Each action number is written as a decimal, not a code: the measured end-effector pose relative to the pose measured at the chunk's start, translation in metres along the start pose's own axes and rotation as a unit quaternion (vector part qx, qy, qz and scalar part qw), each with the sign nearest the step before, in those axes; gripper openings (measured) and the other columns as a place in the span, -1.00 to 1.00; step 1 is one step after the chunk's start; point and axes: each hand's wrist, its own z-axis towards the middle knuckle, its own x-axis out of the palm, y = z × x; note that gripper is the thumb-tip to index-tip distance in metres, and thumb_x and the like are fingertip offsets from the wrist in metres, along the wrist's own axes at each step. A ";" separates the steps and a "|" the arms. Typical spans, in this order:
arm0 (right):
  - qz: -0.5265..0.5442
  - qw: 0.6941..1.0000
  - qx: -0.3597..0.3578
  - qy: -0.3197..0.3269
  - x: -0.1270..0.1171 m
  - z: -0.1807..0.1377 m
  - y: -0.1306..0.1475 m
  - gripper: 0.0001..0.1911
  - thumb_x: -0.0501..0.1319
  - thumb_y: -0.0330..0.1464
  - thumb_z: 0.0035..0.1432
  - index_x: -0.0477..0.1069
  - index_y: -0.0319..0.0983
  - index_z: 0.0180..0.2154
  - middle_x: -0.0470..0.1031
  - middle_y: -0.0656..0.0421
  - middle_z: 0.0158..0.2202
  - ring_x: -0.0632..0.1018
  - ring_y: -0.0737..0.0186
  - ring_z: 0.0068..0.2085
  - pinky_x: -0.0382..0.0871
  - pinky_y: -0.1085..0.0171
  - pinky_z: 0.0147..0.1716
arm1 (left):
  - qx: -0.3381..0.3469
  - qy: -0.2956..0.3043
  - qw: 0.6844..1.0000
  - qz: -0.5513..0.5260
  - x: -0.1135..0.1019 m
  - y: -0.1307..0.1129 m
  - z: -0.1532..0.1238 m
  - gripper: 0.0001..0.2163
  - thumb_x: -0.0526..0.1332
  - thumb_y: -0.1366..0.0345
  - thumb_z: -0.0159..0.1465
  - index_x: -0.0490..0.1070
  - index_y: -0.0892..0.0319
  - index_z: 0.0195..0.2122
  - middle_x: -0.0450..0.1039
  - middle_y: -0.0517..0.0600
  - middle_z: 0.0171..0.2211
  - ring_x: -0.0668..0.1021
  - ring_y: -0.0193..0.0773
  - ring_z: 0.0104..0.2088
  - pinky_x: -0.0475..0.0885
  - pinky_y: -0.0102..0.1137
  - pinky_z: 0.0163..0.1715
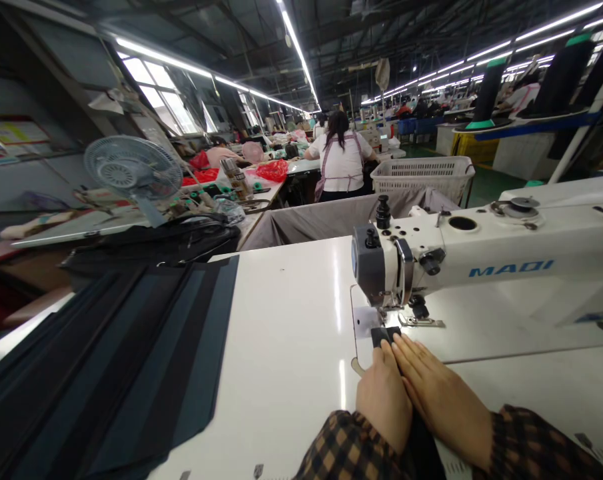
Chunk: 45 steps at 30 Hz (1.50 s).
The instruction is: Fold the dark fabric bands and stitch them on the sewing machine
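A small dark piece of fabric lies at the needle area of a white sewing machine. My left hand is closed on it, its fingertips at the edge nearest the presser foot. Pressed close beside it, my right hand rests with fingers stretched out flat and their tips on the same fabric. More dark cloth runs down between my wrists toward me. The fabric's underside and my right thumb are hidden.
Dark panels lie overlapped at left on the white tabletop. Behind them is a black bundle. A fan stands at back left. Ahead are a white plastic basket and a seated co-worker. Black thread cones stand at right.
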 end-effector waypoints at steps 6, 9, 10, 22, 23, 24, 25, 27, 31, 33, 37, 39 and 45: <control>-0.034 0.999 -0.015 -0.004 -0.001 0.013 -0.006 -0.49 -0.06 -0.41 0.18 -0.03 -0.34 0.17 0.14 0.02 0.13 0.14 0.13 0.15 0.12 0.01 0.09 | 0.011 -0.008 1.000 0.002 -0.005 0.003 0.013 -0.51 -0.06 0.48 0.08 0.10 0.40 0.09 0.32 0.20 -0.14 0.48 -0.07 -0.28 0.38 -0.19 -0.26; -0.045 0.999 -0.010 -0.024 -0.003 0.018 -0.008 -0.51 -0.08 -0.42 0.19 -0.04 -0.30 0.17 0.19 0.05 0.11 0.13 0.10 0.15 -0.02 -0.13 0.09 | 0.010 0.002 1.000 -0.002 -0.007 0.003 0.018 -0.51 -0.06 0.49 0.07 0.10 0.41 0.08 0.32 0.19 -0.15 0.48 -0.07 -0.28 0.40 -0.20 -0.28; -0.048 0.998 -0.011 -0.027 -0.004 0.019 -0.008 -0.51 -0.09 -0.42 0.20 -0.04 -0.30 0.17 0.19 0.06 0.11 0.13 0.09 0.16 -0.04 -0.15 0.08 | 0.010 0.006 1.000 -0.004 -0.008 0.002 0.019 -0.51 -0.06 0.49 0.07 0.10 0.40 0.08 0.32 0.19 -0.15 0.48 -0.07 -0.28 0.40 -0.21 -0.28; -0.082 0.996 -0.040 -0.012 0.005 0.019 -0.019 -0.52 -0.08 -0.42 0.18 0.03 -0.31 0.14 0.12 0.05 0.14 0.08 0.05 0.17 -0.04 -0.12 0.05 | -0.006 0.013 1.000 -0.006 -0.006 0.002 0.026 -0.54 -0.06 0.44 0.11 0.07 0.34 0.08 0.30 0.17 -0.12 0.48 -0.07 -0.25 0.39 -0.21 -0.26; -0.079 0.996 -0.038 -0.013 0.006 0.020 -0.019 -0.52 -0.08 -0.41 0.18 0.03 -0.31 0.14 0.13 0.06 0.14 0.09 0.06 0.17 -0.03 -0.11 0.05 | -0.007 0.013 1.000 -0.005 -0.005 0.003 0.027 -0.54 -0.05 0.44 0.11 0.07 0.33 0.08 0.30 0.16 -0.12 0.48 -0.08 -0.25 0.39 -0.22 -0.27; -0.076 0.996 -0.037 -0.013 0.006 0.020 -0.019 -0.53 -0.08 -0.41 0.18 0.03 -0.31 0.14 0.13 0.06 0.14 0.09 0.07 0.17 -0.02 -0.11 0.05 | -0.006 0.012 1.000 -0.005 -0.005 0.003 0.027 -0.55 -0.04 0.44 0.11 0.08 0.32 0.08 0.30 0.16 -0.12 0.48 -0.09 -0.26 0.39 -0.23 -0.27; -0.073 0.997 -0.035 -0.011 0.006 0.021 -0.019 -0.53 -0.09 -0.41 0.18 0.04 -0.30 0.14 0.13 0.07 0.14 0.10 0.07 0.17 -0.01 -0.11 0.05 | -0.003 0.009 1.000 -0.004 -0.005 0.003 0.028 -0.55 -0.04 0.43 0.11 0.09 0.32 0.07 0.30 0.15 -0.13 0.48 -0.09 -0.26 0.40 -0.23 -0.27; -0.068 0.997 -0.025 -0.005 0.006 0.022 -0.019 -0.54 -0.09 -0.41 0.19 0.04 -0.29 0.14 0.12 0.06 0.14 0.11 0.08 0.16 0.01 -0.10 0.06 | -0.003 0.001 1.000 -0.003 -0.006 0.003 0.029 -0.56 -0.04 0.43 0.11 0.11 0.30 0.06 0.31 0.13 -0.14 0.48 -0.11 -0.27 0.40 -0.24 -0.27; -0.052 0.999 0.009 0.005 0.007 0.017 -0.012 -0.54 -0.08 -0.40 0.18 0.08 -0.34 0.13 0.15 0.01 0.13 0.15 0.06 0.14 0.07 -0.05 0.07 | -0.005 -0.008 1.000 0.002 -0.009 0.003 0.023 -0.62 -0.08 0.43 0.16 0.18 0.27 0.02 0.31 0.12 -0.16 0.49 -0.13 -0.28 0.40 -0.26 -0.27; -0.046 0.999 0.022 0.003 0.007 0.008 -0.004 -0.53 -0.06 -0.40 0.17 0.10 -0.39 0.11 0.14 -0.02 0.13 0.16 0.08 0.14 0.11 0.02 0.08 | 0.010 -0.007 1.000 0.005 -0.006 0.004 0.014 -0.61 -0.09 0.43 0.17 0.16 0.29 0.04 0.32 0.13 -0.16 0.48 -0.13 -0.27 0.40 -0.26 -0.27; -0.049 0.998 0.040 0.000 0.007 -0.011 0.009 -0.53 -0.07 -0.39 0.18 0.10 -0.42 0.11 0.09 -0.02 0.15 0.14 0.12 0.15 0.18 0.11 0.07 | 0.009 0.006 1.000 0.017 0.000 0.004 -0.002 -0.56 -0.09 0.48 0.15 0.10 0.31 0.09 0.31 0.14 -0.15 0.47 -0.14 -0.26 0.40 -0.27 -0.27; -0.046 0.998 0.040 0.003 0.008 -0.012 0.010 -0.53 -0.08 -0.40 0.18 0.10 -0.42 0.11 0.09 -0.01 0.15 0.14 0.13 0.15 0.18 0.12 0.07 | 0.008 0.019 1.000 0.020 0.001 0.003 -0.003 -0.55 -0.07 0.49 0.15 0.08 0.33 0.10 0.30 0.15 -0.14 0.47 -0.13 -0.24 0.40 -0.28 -0.28; 0.007 0.999 0.052 -0.013 0.012 0.009 -0.001 -0.54 -0.11 -0.47 0.16 0.11 -0.38 0.11 0.15 -0.01 0.12 0.18 0.13 0.13 0.18 0.10 0.06 | 0.012 -0.027 0.999 0.022 -0.005 -0.002 0.019 -0.66 -0.04 0.51 0.17 0.20 0.33 -0.01 0.32 0.15 -0.18 0.47 -0.17 -0.22 0.36 -0.36 -0.25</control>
